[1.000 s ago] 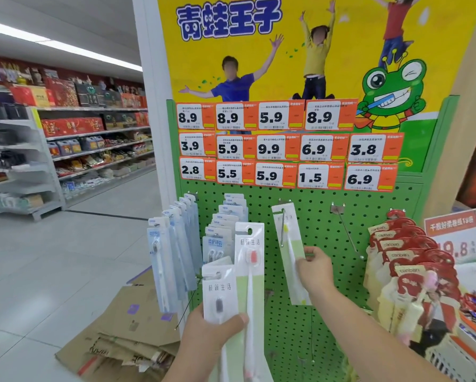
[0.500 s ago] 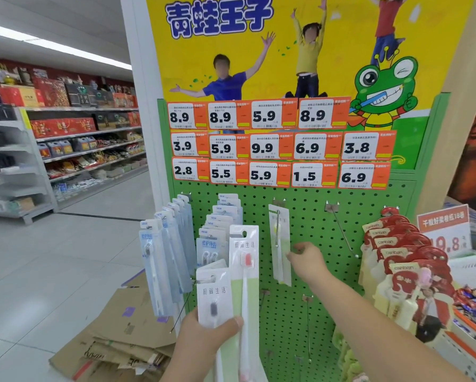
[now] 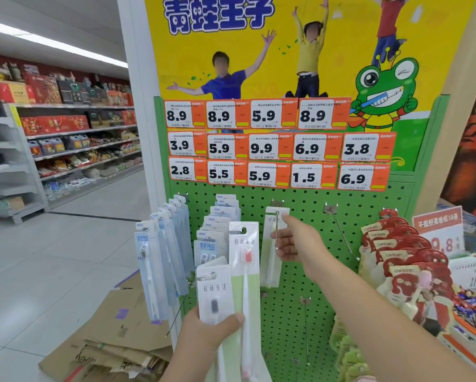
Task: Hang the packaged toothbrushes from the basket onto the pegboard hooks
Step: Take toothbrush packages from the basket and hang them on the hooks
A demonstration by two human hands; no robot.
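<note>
Head view: my left hand gripped two packaged toothbrushes low before the pegboard. My right hand, fingers loose, touched the hung pack on its hook. Risk: withdrawing could drag that pack off the hook's tip.

I see a green pegboard of painted, perforated metal, matt, with thin bare-metal hooks that glint slightly. The toothbrush packs in my left hand are matt card under clear glossy plastic blisters. Price tags look like smooth printed paper. Flattened cardboard on the glossy tiled floor is rough and brown.
</note>
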